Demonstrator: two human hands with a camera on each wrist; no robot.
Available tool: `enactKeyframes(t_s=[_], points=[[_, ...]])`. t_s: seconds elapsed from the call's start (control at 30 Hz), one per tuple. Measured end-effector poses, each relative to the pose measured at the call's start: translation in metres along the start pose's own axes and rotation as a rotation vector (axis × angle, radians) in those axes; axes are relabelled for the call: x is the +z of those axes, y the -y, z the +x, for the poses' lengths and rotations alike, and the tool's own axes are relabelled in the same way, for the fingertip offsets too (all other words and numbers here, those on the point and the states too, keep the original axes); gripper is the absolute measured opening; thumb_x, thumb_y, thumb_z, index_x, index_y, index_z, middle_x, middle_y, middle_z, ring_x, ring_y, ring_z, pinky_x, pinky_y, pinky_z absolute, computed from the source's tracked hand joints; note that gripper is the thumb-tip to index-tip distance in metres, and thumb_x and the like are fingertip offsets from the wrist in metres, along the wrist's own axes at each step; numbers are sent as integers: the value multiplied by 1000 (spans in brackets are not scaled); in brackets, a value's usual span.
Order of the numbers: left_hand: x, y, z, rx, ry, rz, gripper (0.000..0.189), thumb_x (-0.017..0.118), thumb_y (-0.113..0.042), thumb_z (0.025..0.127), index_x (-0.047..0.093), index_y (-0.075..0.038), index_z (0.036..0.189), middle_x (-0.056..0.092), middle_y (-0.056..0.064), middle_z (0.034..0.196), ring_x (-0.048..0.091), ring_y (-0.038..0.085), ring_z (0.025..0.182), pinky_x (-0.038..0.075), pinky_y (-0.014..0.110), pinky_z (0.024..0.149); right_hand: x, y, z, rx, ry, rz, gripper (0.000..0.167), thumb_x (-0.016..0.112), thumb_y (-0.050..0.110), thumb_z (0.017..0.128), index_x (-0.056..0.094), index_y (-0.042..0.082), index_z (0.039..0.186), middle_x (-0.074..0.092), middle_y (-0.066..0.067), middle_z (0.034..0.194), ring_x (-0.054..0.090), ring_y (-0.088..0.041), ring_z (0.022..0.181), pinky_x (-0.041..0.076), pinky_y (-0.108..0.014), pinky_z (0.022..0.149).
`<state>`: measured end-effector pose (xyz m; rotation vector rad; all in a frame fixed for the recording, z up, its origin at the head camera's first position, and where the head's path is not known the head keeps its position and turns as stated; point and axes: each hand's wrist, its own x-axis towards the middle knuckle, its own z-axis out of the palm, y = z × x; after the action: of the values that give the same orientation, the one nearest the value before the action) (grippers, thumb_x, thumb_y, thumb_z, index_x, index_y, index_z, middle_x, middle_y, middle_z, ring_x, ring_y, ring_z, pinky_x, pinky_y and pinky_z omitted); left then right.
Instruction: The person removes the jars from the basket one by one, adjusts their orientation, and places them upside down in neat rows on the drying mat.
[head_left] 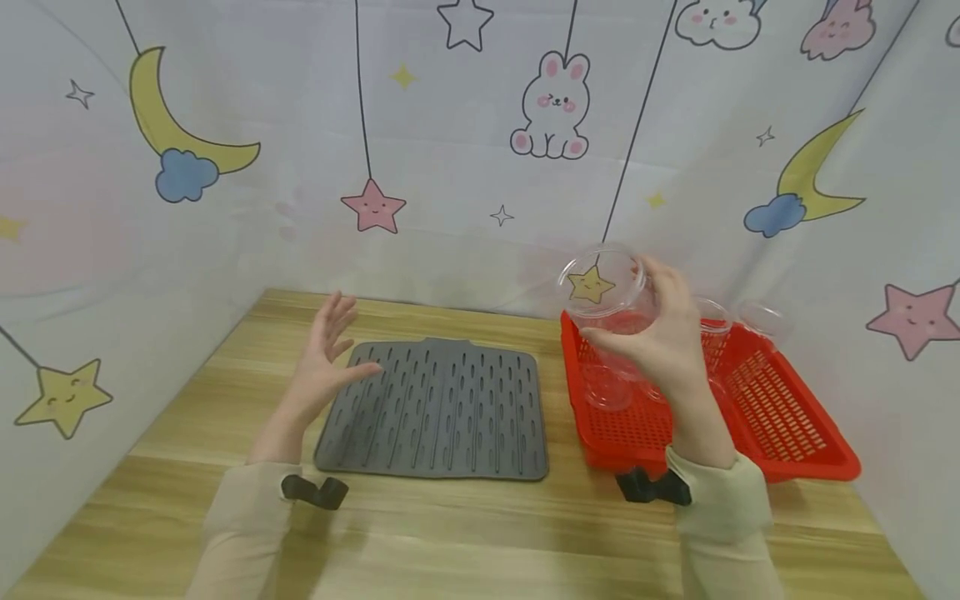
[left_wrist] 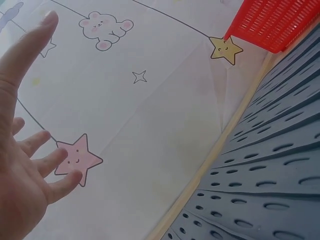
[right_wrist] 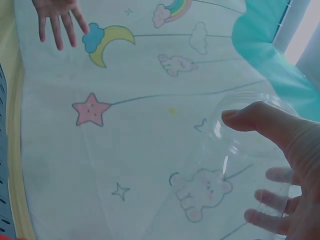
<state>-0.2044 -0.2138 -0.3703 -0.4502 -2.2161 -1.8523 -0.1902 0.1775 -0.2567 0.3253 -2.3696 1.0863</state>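
clear cup [head_left: 609,292] looks poised above the red basket [head_left: 787,400]; i see the right hand [head_left: 666,333] gripping it, the left hand [head_left: 321,367] empty with fingers spread. i'd squeeze lightly and give the basket ample clearance.
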Motion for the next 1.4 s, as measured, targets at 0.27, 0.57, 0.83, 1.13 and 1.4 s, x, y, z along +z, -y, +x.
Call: enactKeyframes(t_s=[0.27, 0.57, 0.83, 1.13, 1.4], points=[[6, 0, 1, -63, 25, 7, 110, 77, 3, 79, 3, -18, 158, 13, 10, 164, 14, 32, 151, 13, 57, 121, 45, 20, 3, -153, -26, -103, 92, 93, 16, 60, 49, 12, 141, 49, -16, 134, 49, -34, 121, 46, -56, 98], [12, -1, 3, -74, 54, 8, 107, 75, 2, 80, 4, -15, 158, 16, 9, 164, 16, 33, 150, 15, 59, 120, 96, 29, -7, -417, -104, -313, 87, 92, 24, 60, 53, 11, 136, 54, -16, 128, 53, -35, 115, 42, -56, 97], [22, -2, 3, -70, 122, -22, 101, 72, 3, 82, 7, -12, 158, 15, 15, 163, 17, 38, 149, 18, 62, 118, 143, 32, -30, -546, -92, -453, 90, 92, 31, 58, 53, 16, 137, 55, -11, 125, 56, -30, 111, 44, -47, 96], [28, -4, 1, -82, 235, -106, 97, 72, -3, 84, 9, -11, 157, 16, 17, 162, 19, 44, 147, 25, 66, 112, 169, 33, -45, -549, -42, -552, 96, 95, 37, 54, 52, 19, 139, 55, -7, 128, 53, -26, 119, 44, -45, 101], [34, -3, 1, -109, 277, -74, 91, 71, -6, 86, 13, -12, 157, 17, 23, 160, 22, 48, 144, 35, 62, 110, 183, 36, -48, -540, 21, -591, 96, 94, 37, 56, 50, 19, 140, 54, -7, 130, 52, -27, 122, 45, -48, 104]])
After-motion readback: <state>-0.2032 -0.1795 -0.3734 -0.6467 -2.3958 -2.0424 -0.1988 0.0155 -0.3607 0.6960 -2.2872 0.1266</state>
